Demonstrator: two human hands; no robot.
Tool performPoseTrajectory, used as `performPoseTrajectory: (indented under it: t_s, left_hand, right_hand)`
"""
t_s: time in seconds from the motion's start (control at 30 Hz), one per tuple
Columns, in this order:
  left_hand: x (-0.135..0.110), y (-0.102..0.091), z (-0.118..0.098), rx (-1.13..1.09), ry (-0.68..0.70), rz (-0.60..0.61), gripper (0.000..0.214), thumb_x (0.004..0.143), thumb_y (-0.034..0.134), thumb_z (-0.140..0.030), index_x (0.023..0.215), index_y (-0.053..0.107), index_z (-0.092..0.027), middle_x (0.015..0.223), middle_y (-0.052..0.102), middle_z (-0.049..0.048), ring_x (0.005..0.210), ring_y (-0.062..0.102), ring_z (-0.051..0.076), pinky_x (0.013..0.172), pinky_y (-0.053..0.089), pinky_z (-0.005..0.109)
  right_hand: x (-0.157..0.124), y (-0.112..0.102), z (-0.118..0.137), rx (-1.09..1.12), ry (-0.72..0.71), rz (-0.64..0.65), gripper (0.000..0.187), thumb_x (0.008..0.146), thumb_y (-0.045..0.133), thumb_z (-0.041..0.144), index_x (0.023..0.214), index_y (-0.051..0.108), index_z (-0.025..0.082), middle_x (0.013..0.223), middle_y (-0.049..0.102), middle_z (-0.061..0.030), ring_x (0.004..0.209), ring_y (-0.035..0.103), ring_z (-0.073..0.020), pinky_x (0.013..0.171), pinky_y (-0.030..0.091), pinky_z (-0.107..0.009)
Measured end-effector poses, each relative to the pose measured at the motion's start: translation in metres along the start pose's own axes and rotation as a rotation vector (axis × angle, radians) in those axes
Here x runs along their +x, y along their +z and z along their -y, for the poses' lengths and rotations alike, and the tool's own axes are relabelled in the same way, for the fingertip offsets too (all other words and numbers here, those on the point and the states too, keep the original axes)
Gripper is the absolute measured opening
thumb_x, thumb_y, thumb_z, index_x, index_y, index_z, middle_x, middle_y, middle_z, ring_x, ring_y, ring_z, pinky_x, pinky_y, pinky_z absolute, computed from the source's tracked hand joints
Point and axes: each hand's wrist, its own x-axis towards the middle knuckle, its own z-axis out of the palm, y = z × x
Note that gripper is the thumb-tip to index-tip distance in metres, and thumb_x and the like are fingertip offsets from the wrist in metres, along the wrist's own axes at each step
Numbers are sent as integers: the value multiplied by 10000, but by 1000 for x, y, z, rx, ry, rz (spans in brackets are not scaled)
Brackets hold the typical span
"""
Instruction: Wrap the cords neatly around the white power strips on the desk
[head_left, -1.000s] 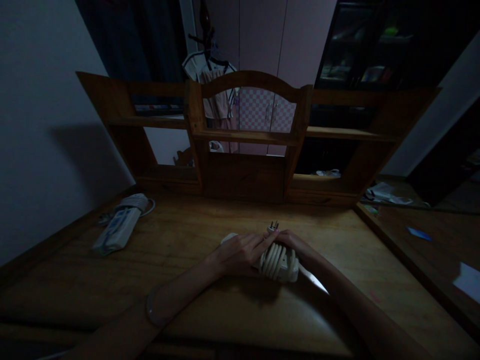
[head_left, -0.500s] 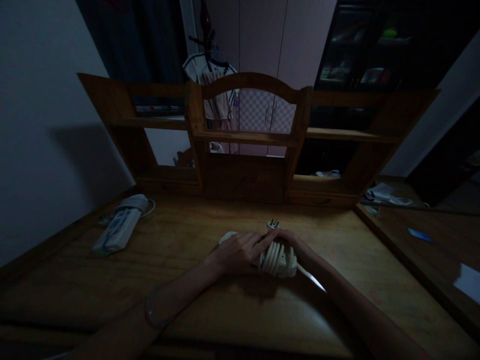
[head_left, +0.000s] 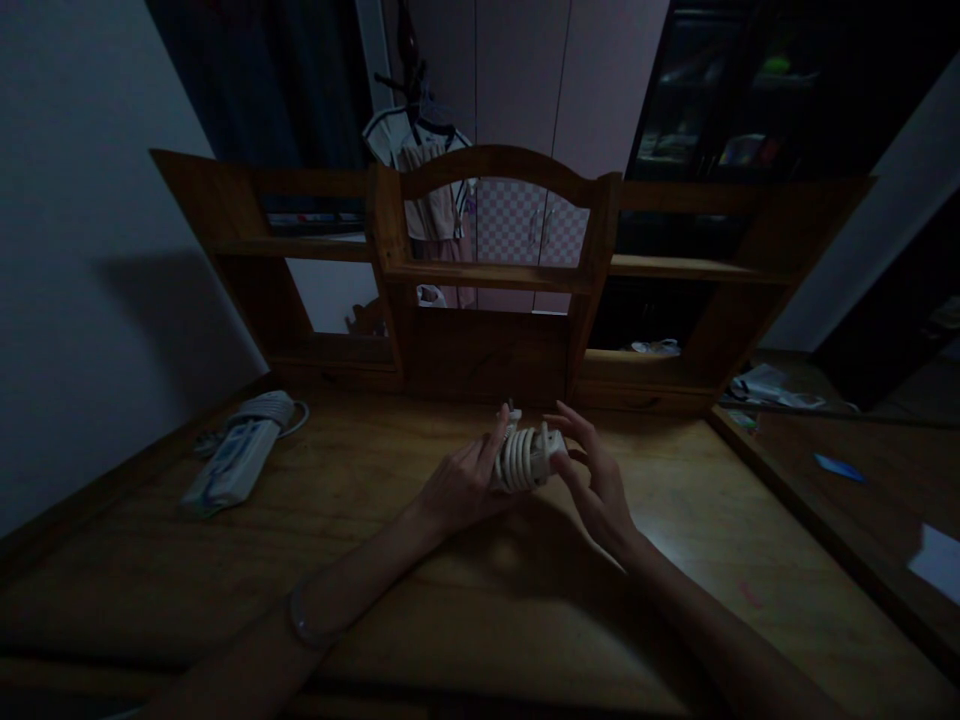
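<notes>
In the middle of the head view, over the desk, my left hand [head_left: 463,482] is wrapped around a white power strip [head_left: 555,446]. Its pale cord [head_left: 519,462] is wound in several turns around the body. The plug [head_left: 513,415] sticks up by my left fingertips, partly covered by them. My right hand [head_left: 600,490] is at the strip's right end, fingers apart and curved, with the thumb close to the end face; whether it touches is hard to tell. The strip's left part is hidden behind my left hand.
A second power strip [head_left: 238,462] with its cord bundled lies at the desk's left. A wooden shelf unit [head_left: 487,275] stands along the back edge. On the surface at right are a blue card [head_left: 838,467] and white paper [head_left: 937,562].
The power strip has shifted slightly up and left and turned. My right hand has come off the coil and opened at the strip's end. The loose cord length at right no longer shows.
</notes>
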Motion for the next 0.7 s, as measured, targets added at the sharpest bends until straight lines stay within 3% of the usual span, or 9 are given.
performPoseTrajectory:
  t_s: [0.13,0.3,0.53,0.7]
  left_hand:
    - [-2,0,0,-8,2,52,995,855,507,-583,1498,-53,-70,1318,498,214,1066,576,275,880,496,385]
    - [-2,0,0,-11,5,66,1006,845,496,-612,1500,-59,-88,1357,459,221,1043,576,284,872,492,388]
    - [0,1,0,-30,-3,81,1047,817,513,-646,1501,-61,-102,1376,437,214,1072,561,276,901,474,379]
    - [-1,3,4,61,-16,157,1073,804,523,-653,1497,-77,-96,1238,529,206,1023,575,272,875,471,368]
  right_hand:
    - [0,1,-4,-143,-154,126,616,847,627,386,1394,382,245,1386,450,-94,1254,438,-251,1026,368,-375]
    - [3,-3,-7,-230,-215,175,827,726,745,433,1416,335,235,1390,434,-112,1264,428,-275,1044,361,-389]
    - [4,-3,-11,-206,-226,193,908,679,784,432,1428,310,236,1406,408,-111,1281,409,-263,1065,342,-385]
    - [6,1,-18,-9,-93,294,899,677,788,379,1427,313,233,1410,405,-125,1255,438,-263,1042,360,-395]
